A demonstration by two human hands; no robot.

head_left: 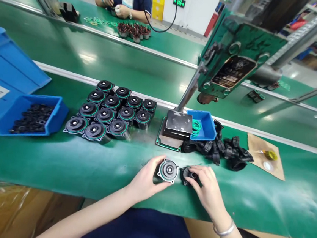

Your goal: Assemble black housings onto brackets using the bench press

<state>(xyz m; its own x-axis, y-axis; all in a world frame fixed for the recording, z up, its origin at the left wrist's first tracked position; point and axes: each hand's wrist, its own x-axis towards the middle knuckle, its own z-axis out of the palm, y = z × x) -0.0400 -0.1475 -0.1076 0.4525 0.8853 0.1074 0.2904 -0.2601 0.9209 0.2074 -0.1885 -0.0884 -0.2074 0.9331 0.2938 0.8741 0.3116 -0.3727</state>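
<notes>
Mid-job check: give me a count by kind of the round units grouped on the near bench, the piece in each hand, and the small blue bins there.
Grouped round units: 13
Round unit in the left hand: 1
Black part in the right hand: 1
Small blue bins: 2
Total: 17

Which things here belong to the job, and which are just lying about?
Seemingly in use: round part in the left hand; black cap in the right hand; similar round units; black pieces.
Seemingly just around: yellow bins; green sign.
</notes>
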